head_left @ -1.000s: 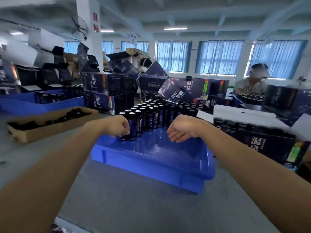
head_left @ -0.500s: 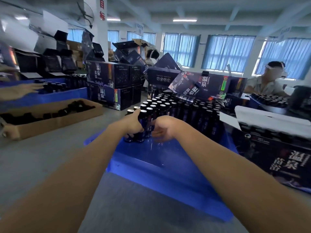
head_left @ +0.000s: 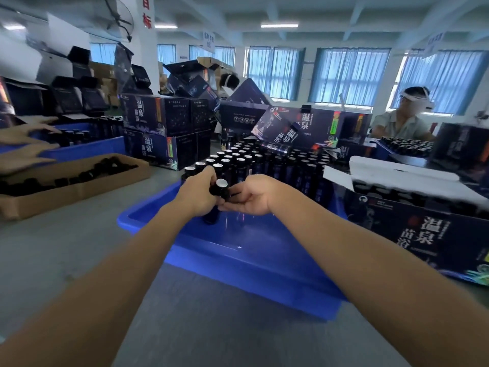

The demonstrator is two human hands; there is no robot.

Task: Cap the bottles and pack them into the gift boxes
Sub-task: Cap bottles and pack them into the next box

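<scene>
Left hand point(head_left: 197, 193) grips one bottle point(head_left: 220, 187), foil top up, tilted slightly, raised over the near bare end of the blue tray point(head_left: 238, 263). Right hand point(head_left: 250, 197) is palm up, fingers loosely curled, tips at the bottle's neck; cannot tell if it pinches anything. Rows of bottles point(head_left: 264, 160) stand upright in the tray's far end. An open gift box point(head_left: 423, 231) sits just right of the tray with bottles inside. A carton point(head_left: 79, 192) with dark caps point(head_left: 87, 174) sits left.

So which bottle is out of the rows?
The bottle in the left hand: tilted, in front of the other bottles, which stand upright in rows.
</scene>
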